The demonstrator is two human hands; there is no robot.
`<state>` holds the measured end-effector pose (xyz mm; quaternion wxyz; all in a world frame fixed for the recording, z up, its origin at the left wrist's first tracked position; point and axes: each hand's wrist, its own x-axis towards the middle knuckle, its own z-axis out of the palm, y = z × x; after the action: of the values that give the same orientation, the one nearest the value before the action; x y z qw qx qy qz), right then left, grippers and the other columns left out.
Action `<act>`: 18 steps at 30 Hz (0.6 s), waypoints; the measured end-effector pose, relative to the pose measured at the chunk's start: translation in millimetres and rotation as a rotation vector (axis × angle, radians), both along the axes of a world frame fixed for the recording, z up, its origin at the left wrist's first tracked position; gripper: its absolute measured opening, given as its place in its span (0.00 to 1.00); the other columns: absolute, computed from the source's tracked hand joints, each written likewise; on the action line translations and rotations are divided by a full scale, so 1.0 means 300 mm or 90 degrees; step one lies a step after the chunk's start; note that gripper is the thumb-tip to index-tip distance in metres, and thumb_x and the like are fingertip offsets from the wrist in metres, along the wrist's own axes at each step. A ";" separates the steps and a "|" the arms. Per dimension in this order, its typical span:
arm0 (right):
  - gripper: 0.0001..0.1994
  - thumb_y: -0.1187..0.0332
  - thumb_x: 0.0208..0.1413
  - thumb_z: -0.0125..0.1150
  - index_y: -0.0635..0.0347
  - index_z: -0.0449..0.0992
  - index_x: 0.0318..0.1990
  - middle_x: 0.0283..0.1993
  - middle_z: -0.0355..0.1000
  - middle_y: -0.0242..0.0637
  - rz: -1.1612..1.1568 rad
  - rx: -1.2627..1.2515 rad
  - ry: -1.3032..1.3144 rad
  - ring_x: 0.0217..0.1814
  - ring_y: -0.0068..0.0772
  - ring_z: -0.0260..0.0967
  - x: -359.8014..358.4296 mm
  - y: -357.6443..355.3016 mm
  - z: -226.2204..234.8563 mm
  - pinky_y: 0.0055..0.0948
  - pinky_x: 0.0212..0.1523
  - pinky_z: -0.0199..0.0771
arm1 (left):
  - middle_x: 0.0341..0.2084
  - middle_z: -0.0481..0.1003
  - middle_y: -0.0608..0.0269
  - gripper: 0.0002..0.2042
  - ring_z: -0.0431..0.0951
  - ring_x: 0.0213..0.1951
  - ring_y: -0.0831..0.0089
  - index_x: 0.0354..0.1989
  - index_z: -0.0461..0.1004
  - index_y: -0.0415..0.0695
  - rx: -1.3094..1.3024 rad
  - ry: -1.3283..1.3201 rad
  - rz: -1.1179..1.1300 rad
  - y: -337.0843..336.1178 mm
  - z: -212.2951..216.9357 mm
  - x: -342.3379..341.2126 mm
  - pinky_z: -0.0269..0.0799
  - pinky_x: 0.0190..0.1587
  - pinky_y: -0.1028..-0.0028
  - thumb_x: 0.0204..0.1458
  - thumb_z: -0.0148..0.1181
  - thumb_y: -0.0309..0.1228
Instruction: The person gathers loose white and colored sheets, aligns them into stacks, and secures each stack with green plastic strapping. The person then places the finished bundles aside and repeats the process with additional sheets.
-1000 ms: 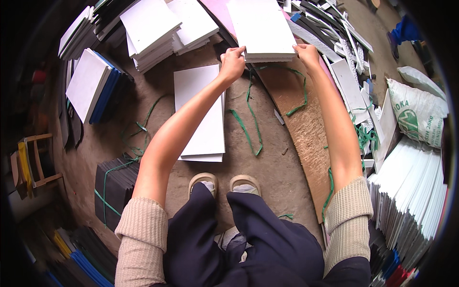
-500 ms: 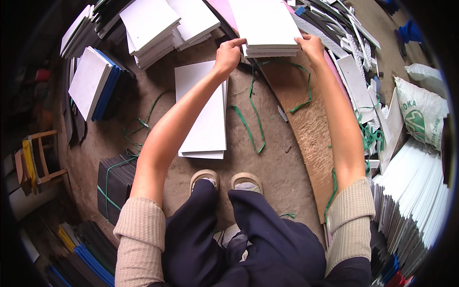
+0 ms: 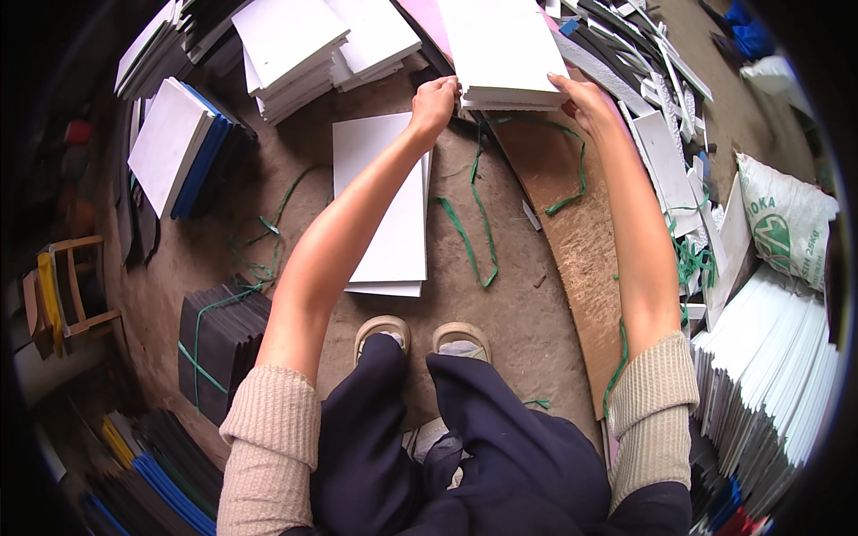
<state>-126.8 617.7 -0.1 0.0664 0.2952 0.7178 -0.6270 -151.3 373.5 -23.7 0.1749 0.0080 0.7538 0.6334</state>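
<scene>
At the top of the view is a stack of white foam boards (image 3: 500,49), reached by both my outstretched arms. My left hand (image 3: 435,102) is closed at its near left corner, fingers curled against the edge. Around the near right corner, my right hand (image 3: 585,100) holds with the thumb on top and the other fingers at the side and below. The stack rests over a brown board (image 3: 563,232) with a fibrous surface. Below my left forearm, two flat white boards (image 3: 384,205) lie on the floor. Loose green straps (image 3: 483,214) trail near the stack.
More white board stacks (image 3: 290,45) stand at the upper left. A white-and-blue bundle (image 3: 170,152) leans nearby, with a strapped black bundle (image 3: 219,339) lower down. Scraps (image 3: 666,80) pile at the right, above a printed white sack (image 3: 786,219) and upright white sheets (image 3: 769,357).
My left fingers have gone from stretched along the stack's edge to curled at its corner. My right hand has wrapped further round its corner. The whole view has shifted slightly.
</scene>
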 end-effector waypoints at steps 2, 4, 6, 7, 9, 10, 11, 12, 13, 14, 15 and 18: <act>0.19 0.61 0.38 0.67 0.64 0.69 0.35 0.33 0.63 0.33 -0.005 -0.062 -0.039 0.27 0.19 0.54 0.028 -0.028 0.066 0.19 0.26 0.61 | 0.30 0.74 0.57 0.22 0.72 0.39 0.70 0.44 0.70 0.38 -0.023 0.002 0.046 -0.020 -0.005 -0.009 0.64 0.42 0.76 0.51 0.45 0.45; 0.21 0.61 0.38 0.68 0.64 0.69 0.36 0.34 0.63 0.34 0.002 -0.105 -0.031 0.27 0.18 0.54 0.080 0.024 0.068 0.19 0.26 0.61 | 0.35 0.71 0.55 0.29 0.72 0.40 0.67 0.47 0.66 0.38 0.041 -0.097 0.027 0.013 0.083 0.022 0.65 0.42 0.75 0.49 0.44 0.53; 0.24 0.59 0.37 0.68 0.66 0.68 0.39 0.35 0.63 0.34 0.040 -0.111 -0.021 0.28 0.19 0.55 0.140 0.009 0.057 0.19 0.27 0.61 | 0.48 0.61 0.49 0.38 0.70 0.43 0.62 0.55 0.57 0.38 0.098 -0.168 -0.019 -0.017 0.153 0.039 0.66 0.42 0.73 0.45 0.43 0.61; 0.27 0.58 0.37 0.68 0.68 0.67 0.41 0.35 0.63 0.34 0.065 -0.091 -0.019 0.28 0.20 0.55 0.191 -0.018 0.041 0.20 0.29 0.62 | 0.52 0.55 0.47 0.42 0.68 0.45 0.60 0.59 0.47 0.40 0.126 -0.198 -0.054 -0.035 0.170 0.051 0.66 0.44 0.70 0.43 0.46 0.60; 0.31 0.58 0.40 0.66 0.70 0.62 0.47 0.37 0.65 0.35 0.039 -0.058 0.021 0.33 0.22 0.58 0.304 -0.151 0.008 0.21 0.35 0.63 | 0.53 0.56 0.46 0.43 0.67 0.47 0.60 0.61 0.39 0.42 -0.043 -0.113 -0.104 -0.093 0.130 0.064 0.66 0.46 0.66 0.44 0.49 0.57; 0.32 0.58 0.41 0.64 0.71 0.60 0.49 0.40 0.64 0.37 0.064 -0.112 0.044 0.37 0.23 0.60 0.368 -0.239 0.052 0.21 0.37 0.63 | 0.54 0.54 0.46 0.43 0.63 0.50 0.61 0.61 0.34 0.43 -0.009 -0.015 -0.125 -0.134 0.106 0.102 0.62 0.49 0.66 0.44 0.53 0.50; 0.33 0.59 0.43 0.63 0.71 0.57 0.51 0.42 0.64 0.39 0.082 -0.163 0.067 0.40 0.24 0.61 0.428 -0.301 0.094 0.22 0.40 0.63 | 0.55 0.54 0.48 0.41 0.60 0.53 0.64 0.61 0.36 0.42 0.068 -0.035 -0.088 -0.165 0.109 0.169 0.59 0.52 0.69 0.45 0.56 0.44; 0.33 0.58 0.43 0.62 0.71 0.56 0.52 0.45 0.63 0.40 0.112 -0.177 0.045 0.44 0.25 0.61 0.467 -0.337 0.099 0.23 0.43 0.62 | 0.55 0.53 0.48 0.41 0.59 0.54 0.65 0.61 0.37 0.42 0.087 -0.002 -0.071 -0.218 0.089 0.220 0.58 0.53 0.70 0.45 0.56 0.42; 0.33 0.58 0.44 0.62 0.71 0.55 0.52 0.47 0.63 0.42 0.137 -0.192 0.024 0.47 0.27 0.61 0.495 -0.371 0.082 0.24 0.46 0.62 | 0.55 0.53 0.48 0.40 0.58 0.54 0.66 0.61 0.37 0.42 0.104 0.031 -0.060 -0.275 0.069 0.260 0.56 0.54 0.71 0.45 0.56 0.40; 0.36 0.56 0.46 0.59 0.71 0.49 0.55 0.52 0.58 0.48 0.129 -0.263 0.050 0.54 0.34 0.57 0.519 -0.399 0.051 0.30 0.52 0.59 | 0.56 0.52 0.49 0.39 0.57 0.55 0.66 0.61 0.38 0.42 0.095 0.027 -0.043 -0.319 0.080 0.313 0.55 0.54 0.71 0.46 0.56 0.40; 0.39 0.51 0.48 0.54 0.69 0.44 0.58 0.56 0.52 0.56 0.124 -0.210 0.042 0.59 0.43 0.51 0.541 -0.467 0.079 0.35 0.59 0.48 | 0.56 0.52 0.50 0.39 0.56 0.55 0.67 0.61 0.38 0.43 0.084 0.018 -0.017 -0.377 0.086 0.376 0.54 0.55 0.71 0.46 0.55 0.39; 0.38 0.51 0.50 0.49 0.66 0.41 0.60 0.58 0.46 0.59 0.156 -0.084 0.074 0.62 0.47 0.45 0.554 -0.630 -0.006 0.38 0.60 0.46 | 0.58 0.49 0.52 0.38 0.54 0.57 0.67 0.62 0.37 0.44 0.021 -0.038 -0.052 -0.575 0.083 0.475 0.51 0.56 0.72 0.47 0.55 0.39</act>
<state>39.4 428.7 -2.0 0.1199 0.1634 0.7086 -0.6758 -8.7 200.9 1.2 0.2229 0.0233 0.7366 0.6382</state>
